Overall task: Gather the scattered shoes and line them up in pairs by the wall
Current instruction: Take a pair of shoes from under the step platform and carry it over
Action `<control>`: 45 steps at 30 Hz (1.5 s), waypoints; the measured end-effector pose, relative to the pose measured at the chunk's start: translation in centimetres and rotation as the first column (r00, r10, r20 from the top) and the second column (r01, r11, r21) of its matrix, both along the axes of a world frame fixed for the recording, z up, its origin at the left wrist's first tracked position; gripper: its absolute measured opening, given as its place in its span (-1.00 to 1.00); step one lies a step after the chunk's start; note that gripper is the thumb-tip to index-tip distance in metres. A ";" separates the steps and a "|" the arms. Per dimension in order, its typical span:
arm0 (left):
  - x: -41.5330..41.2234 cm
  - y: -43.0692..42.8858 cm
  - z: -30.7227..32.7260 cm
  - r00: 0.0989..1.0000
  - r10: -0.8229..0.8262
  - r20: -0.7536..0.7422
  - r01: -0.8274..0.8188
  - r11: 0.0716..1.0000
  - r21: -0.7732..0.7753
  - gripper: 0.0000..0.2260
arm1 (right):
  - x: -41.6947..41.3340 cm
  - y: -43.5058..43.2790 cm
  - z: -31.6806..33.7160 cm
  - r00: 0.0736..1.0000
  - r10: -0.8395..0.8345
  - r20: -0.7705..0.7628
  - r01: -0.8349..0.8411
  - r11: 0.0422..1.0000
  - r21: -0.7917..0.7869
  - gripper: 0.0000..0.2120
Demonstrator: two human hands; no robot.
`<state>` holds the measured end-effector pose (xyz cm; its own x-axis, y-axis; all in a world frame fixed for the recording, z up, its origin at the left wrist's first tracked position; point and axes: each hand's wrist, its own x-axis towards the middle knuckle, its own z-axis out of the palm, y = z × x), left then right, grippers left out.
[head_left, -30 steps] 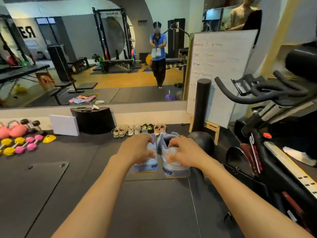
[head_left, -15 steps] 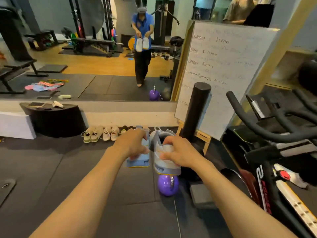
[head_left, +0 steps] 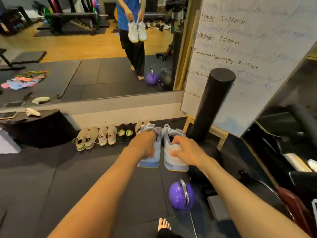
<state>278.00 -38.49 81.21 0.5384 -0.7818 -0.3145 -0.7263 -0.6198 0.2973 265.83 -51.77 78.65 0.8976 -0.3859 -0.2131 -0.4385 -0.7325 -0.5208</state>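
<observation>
I carry a pair of white sneakers with blue and yellow soles, heels hanging toward me, above the black floor mat. My left hand (head_left: 145, 146) grips the left sneaker (head_left: 151, 160) by its collar. My right hand (head_left: 184, 152) grips the right sneaker (head_left: 173, 152) the same way. Along the base of the mirror wall stands a row of paired shoes: a beige pair (head_left: 86, 138), a white-grey pair (head_left: 107, 135), a black pair with green patches (head_left: 125, 133), and a pale pair (head_left: 139, 127) partly hidden behind my left hand.
A purple kettlebell (head_left: 177, 197) sits on the mat just before my bare foot (head_left: 163, 225). An upright black foam roller (head_left: 211, 107) and a whiteboard on an easel (head_left: 240, 57) stand right of the row. Exercise bike parts crowd the right. A black box (head_left: 36, 129) sits at the left.
I have walked closer to the mirror wall with both sneakers in hand; the shoe row and whiteboard loom larger, and the kettlebell now lies below my hands.
</observation>
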 end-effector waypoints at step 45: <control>44.4 -40.0 -81.2 0.909 -0.192 0.370 0.209 0.978 -0.008 -0.58 | 47.7 -40.2 -76.4 0.849 0.036 -0.528 -0.140 0.978 -0.157 -0.69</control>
<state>322.36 -78.51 -0.01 0.4392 -0.8942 -0.0869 -0.8970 -0.4418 0.0124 313.56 -91.98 2.29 0.7069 -0.3889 -0.5907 -0.5356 -0.8399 -0.0880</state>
